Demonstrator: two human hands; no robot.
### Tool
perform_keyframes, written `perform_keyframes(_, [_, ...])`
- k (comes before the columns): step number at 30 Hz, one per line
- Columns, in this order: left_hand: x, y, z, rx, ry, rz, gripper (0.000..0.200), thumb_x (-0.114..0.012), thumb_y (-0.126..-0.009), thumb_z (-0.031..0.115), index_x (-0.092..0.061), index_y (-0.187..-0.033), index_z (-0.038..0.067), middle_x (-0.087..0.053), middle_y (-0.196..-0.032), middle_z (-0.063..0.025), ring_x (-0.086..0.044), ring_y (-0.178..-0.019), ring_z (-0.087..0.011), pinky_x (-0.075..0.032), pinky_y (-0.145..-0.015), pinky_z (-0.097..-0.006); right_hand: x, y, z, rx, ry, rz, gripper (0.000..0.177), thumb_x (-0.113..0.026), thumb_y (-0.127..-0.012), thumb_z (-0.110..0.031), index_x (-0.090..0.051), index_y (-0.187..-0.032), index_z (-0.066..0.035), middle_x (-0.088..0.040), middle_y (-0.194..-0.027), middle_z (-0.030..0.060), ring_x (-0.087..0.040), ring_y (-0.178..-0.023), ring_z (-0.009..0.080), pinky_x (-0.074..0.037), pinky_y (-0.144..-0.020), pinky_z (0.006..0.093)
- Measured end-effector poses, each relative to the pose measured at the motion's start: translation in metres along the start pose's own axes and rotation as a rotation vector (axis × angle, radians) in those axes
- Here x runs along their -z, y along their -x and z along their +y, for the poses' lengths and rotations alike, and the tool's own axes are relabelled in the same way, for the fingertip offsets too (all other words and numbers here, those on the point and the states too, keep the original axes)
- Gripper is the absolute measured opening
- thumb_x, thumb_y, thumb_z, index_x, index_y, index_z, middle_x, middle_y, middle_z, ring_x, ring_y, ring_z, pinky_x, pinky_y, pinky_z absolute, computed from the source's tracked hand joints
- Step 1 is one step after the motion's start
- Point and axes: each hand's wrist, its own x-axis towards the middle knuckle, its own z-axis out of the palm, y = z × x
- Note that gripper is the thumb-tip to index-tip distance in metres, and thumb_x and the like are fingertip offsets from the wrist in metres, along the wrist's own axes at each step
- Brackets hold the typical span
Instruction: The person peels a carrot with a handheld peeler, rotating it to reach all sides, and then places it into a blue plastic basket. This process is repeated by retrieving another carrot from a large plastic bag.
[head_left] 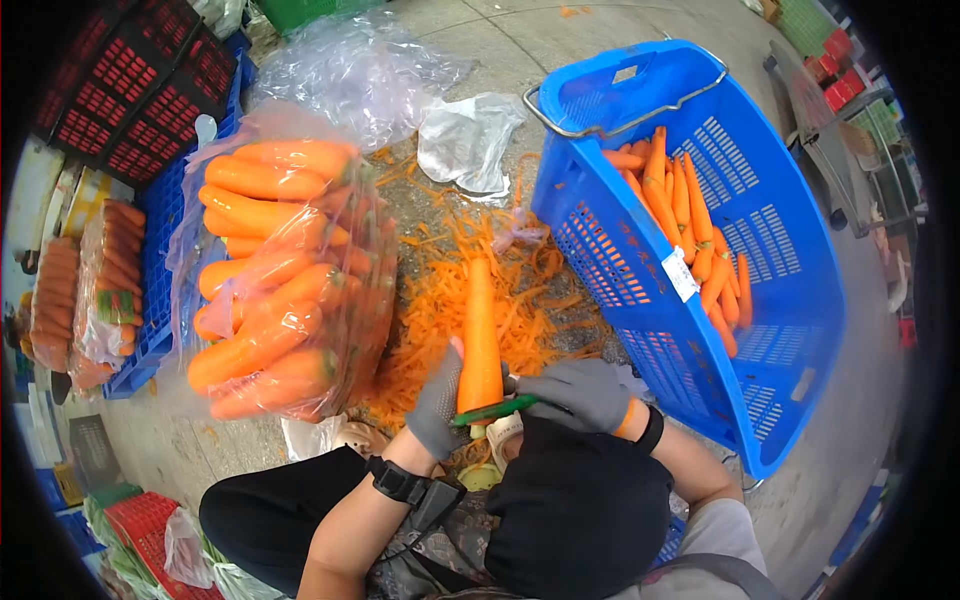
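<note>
A large carrot (481, 330) stands nearly upright in the middle of the view, its surface bright and peeled-looking. My gloved left hand (437, 402) is closed around its lower left side. In my gloved right hand (580, 394) is a green peeler (497, 410), lying across the carrot near its bottom end. Beneath and beyond the carrot, a heap of orange peelings (430, 320) covers the ground. To the left stands a clear plastic bag (375, 270) packed with whole carrots (265, 325). Part of the right fingers is hidden behind the peeler and carrot.
A tall blue basket (650, 345) with carrots (680, 205) inside stands at right, its metal handle toward the back. Crumpled plastic (360, 75) and a white bag (468, 143) lie behind the peelings. Black crates (135, 85) and more bagged carrots (108, 280) are at far left.
</note>
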Motion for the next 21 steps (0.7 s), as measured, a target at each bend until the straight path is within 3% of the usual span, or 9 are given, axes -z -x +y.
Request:
perform_keyframes(3, [0.010, -0.004, -0.006, -0.017, -0.080, -0.036, 0.063, -0.042, -0.085, 0.060, -0.051, -0.110, 0.002, -0.059, -0.092, -0.0116, -0.060, -0.081, -0.0211, -0.052, -0.064, -0.0339, -0.005, -0.006, 0.012, -0.224, 0.003, 0.059, 0.026, -0.059, -0.081, -0.021, -0.058, -0.105, -0.010, -0.059, -0.080, 0.0098, -0.059, -0.072, 0.0273, -0.046, -0.059, 0.0368])
perform_keyframes(5, [0.005, 0.003, -0.010, -0.023, -0.262, -0.105, 0.062, -0.043, -0.084, 0.060, -0.051, -0.108, 0.003, -0.059, -0.094, -0.0120, -0.060, -0.080, -0.0223, -0.052, -0.065, -0.0343, -0.003, -0.022, 0.042, -0.386, 0.094, 0.319, 0.024, -0.056, -0.084, -0.020, -0.057, -0.105, -0.009, -0.059, -0.083, 0.0122, -0.060, -0.075, 0.0294, -0.046, -0.061, 0.0377])
perform_keyframes(9, [-0.001, 0.007, -0.007, 0.061, -0.030, -0.109, 0.062, -0.044, -0.084, 0.059, -0.050, -0.110, 0.003, -0.059, -0.095, -0.0129, -0.061, -0.081, -0.0238, -0.052, -0.067, -0.0337, 0.002, -0.025, 0.063, -0.447, 0.054, 0.556, 0.022, -0.057, -0.084, -0.020, -0.059, -0.103, -0.009, -0.060, -0.083, 0.0110, -0.059, -0.076, 0.0281, -0.046, -0.062, 0.0361])
perform_keyframes(10, [0.006, 0.005, -0.004, 0.024, 0.000, -0.089, 0.060, -0.045, -0.085, 0.057, -0.049, -0.111, 0.003, -0.059, -0.096, -0.0134, -0.061, -0.082, -0.0245, -0.052, -0.068, -0.0342, 0.001, -0.018, 0.049, -0.439, 0.044, 0.545, 0.022, -0.057, -0.084, -0.020, -0.059, -0.103, -0.009, -0.060, -0.083, 0.0110, -0.059, -0.076, 0.0281, -0.046, -0.062, 0.0361])
perform_keyframes(12, [0.016, -0.003, -0.001, -0.016, 0.027, -0.070, 0.059, -0.045, -0.086, 0.056, -0.049, -0.112, 0.003, -0.059, -0.096, -0.0140, -0.061, -0.083, -0.0252, -0.052, -0.069, -0.0347, 0.004, -0.004, 0.027, -0.271, -0.154, 0.143, 0.022, -0.058, -0.083, -0.020, -0.059, -0.103, -0.010, -0.059, -0.081, 0.0094, -0.059, -0.075, 0.0264, -0.047, -0.063, 0.0351])
perform_keyframes(15, [0.013, -0.006, -0.005, -0.103, -0.011, -0.021, 0.052, -0.047, -0.088, 0.049, -0.049, -0.113, 0.003, -0.059, -0.098, -0.0148, -0.061, -0.084, -0.0263, -0.053, -0.068, -0.0381, -0.001, -0.001, 0.006, -0.116, -0.095, -0.077, 0.023, -0.059, -0.082, -0.021, -0.060, -0.102, -0.012, -0.060, -0.079, 0.0090, -0.060, -0.073, 0.0255, -0.047, -0.062, 0.0341])
perform_keyframes(18, [-0.002, 0.006, -0.005, -0.124, -0.165, 0.037, 0.049, -0.047, -0.089, 0.046, -0.050, -0.111, 0.003, -0.059, -0.097, -0.0145, -0.061, -0.084, -0.0260, -0.053, -0.069, -0.0380, -0.021, -0.002, 0.026, -0.296, -0.019, 0.063, 0.025, -0.060, -0.081, -0.023, -0.060, -0.103, -0.011, -0.060, -0.079, 0.0117, -0.060, -0.072, 0.0283, -0.048, -0.062, 0.0359])
perform_keyframes(19, [-0.002, 0.009, -0.008, -0.116, -0.167, 0.039, 0.049, -0.047, -0.089, 0.046, -0.050, -0.111, 0.003, -0.059, -0.097, -0.0145, -0.061, -0.084, -0.0260, -0.053, -0.069, -0.0380, -0.019, -0.014, 0.038, -0.411, -0.125, 0.308, 0.025, -0.060, -0.081, -0.022, -0.060, -0.102, -0.009, -0.059, -0.081, 0.0148, -0.059, -0.073, 0.0316, -0.047, -0.063, 0.0380])
perform_keyframes(21, [-0.002, 0.013, -0.010, -0.037, -0.088, -0.048, 0.047, -0.049, -0.089, 0.045, -0.051, -0.109, 0.002, -0.059, -0.094, -0.0129, -0.061, -0.083, -0.0246, -0.053, -0.070, -0.0387, -0.006, -0.025, 0.071, -0.501, -0.051, 0.376, 0.025, -0.060, -0.081, -0.022, -0.060, -0.101, -0.007, -0.059, -0.081, 0.0150, -0.058, -0.074, 0.0327, -0.047, -0.064, 0.0388])
